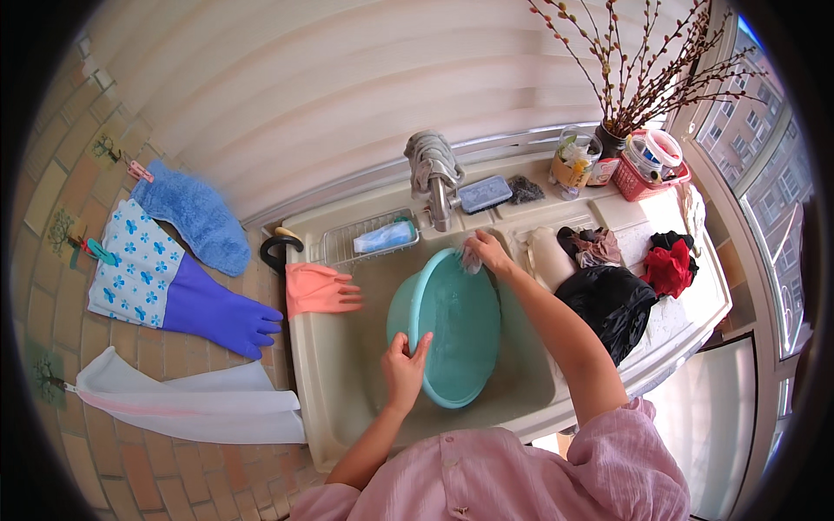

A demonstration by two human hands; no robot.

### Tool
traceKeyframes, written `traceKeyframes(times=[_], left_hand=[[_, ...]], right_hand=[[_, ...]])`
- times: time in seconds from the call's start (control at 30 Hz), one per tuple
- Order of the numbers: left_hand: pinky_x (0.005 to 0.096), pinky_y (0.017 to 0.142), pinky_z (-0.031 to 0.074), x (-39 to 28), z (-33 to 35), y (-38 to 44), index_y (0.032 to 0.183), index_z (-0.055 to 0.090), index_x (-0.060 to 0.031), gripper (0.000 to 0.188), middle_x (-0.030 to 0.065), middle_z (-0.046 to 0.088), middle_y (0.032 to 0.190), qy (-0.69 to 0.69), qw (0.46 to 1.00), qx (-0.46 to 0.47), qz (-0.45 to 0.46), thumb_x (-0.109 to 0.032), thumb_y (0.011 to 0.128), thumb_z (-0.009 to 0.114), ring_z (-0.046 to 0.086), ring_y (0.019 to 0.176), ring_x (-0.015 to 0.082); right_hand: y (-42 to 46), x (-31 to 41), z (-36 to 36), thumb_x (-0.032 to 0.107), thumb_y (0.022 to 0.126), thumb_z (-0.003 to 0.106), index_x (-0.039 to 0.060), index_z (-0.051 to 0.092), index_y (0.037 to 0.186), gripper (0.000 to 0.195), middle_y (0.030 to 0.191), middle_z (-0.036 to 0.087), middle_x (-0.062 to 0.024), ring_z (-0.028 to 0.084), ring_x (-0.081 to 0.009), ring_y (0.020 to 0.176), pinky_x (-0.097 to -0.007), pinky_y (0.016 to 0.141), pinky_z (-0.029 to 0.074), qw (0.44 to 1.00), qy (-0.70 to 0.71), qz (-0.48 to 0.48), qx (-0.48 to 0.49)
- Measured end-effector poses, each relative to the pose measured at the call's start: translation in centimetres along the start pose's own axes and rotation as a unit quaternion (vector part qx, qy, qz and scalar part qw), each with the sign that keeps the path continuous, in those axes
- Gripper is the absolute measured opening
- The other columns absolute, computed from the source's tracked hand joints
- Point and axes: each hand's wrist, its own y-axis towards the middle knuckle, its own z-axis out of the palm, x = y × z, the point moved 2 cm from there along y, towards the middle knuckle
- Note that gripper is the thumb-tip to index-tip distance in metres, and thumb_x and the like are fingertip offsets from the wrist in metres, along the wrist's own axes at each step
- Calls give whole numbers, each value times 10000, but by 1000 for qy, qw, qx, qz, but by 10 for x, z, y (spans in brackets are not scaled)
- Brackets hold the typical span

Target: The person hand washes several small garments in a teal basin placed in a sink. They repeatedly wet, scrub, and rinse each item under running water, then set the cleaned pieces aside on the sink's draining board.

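Observation:
A turquoise plastic basin (456, 325) is tilted on its side inside the laundry sink (326, 384), its opening turned to the right. My left hand (404, 371) grips the basin's near left rim, thumb over the edge. At the far rim, my right hand (487, 253) holds a crumpled translucent cloth or bag (470, 259) against the basin's edge; the material cannot be told for sure. Just behind it stands the metal faucet (440, 202), with a grey cloth (433, 156) draped over the top.
A wire rack (332, 244) holds a blue-and-white packet (384, 238). Coral (319, 288) and purple (215, 312) rubber gloves hang at left. Dark garments (606, 306) and a red cloth (669, 268) lie on the right ledge. A brush (485, 193), a red basket (645, 179) and a vase (611, 140) stand behind.

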Motion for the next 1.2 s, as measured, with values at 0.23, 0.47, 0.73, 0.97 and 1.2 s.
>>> traceKeyframes(times=[0.23,0.47,0.73,0.97,1.2], left_hand=[[266,410,233,9,11,6,599,356,-50,389,-10,324,485,-69,997,-29,15,-118,786,691,279,446,72],[239,417,218,-15,-43,0,601,370,-59,365,-24,328,500,-49,995,-57,73,-70,778,689,273,461,53],[275,400,255,-2,-101,-26,620,372,-79,342,22,361,489,88,963,-132,219,-64,752,688,314,399,146],[334,363,260,2,-131,-41,641,364,-89,326,64,367,518,234,889,-189,346,-43,708,680,375,389,228],[338,365,265,-3,-132,-37,657,357,-87,312,76,386,528,226,868,-204,392,-32,717,658,390,406,245]], right_hand=[[-31,86,-3,275,751,653,16,512,743,295,608,542,-98,574,-258,598,-412,599,474,986,-15,-43,-158],[-21,130,12,55,730,553,69,479,962,244,1119,471,-134,568,-321,890,-425,654,507,848,-424,-289,-135],[16,135,26,119,831,502,60,549,1032,215,1235,472,-141,557,-250,988,-332,692,555,736,-609,-292,-51],[-15,147,38,120,838,496,51,522,925,114,964,574,-123,582,-240,931,-306,678,535,740,-621,-254,-49],[-35,103,16,99,818,496,40,487,975,168,970,586,-177,618,-287,861,-364,708,515,792,-581,-184,37]])
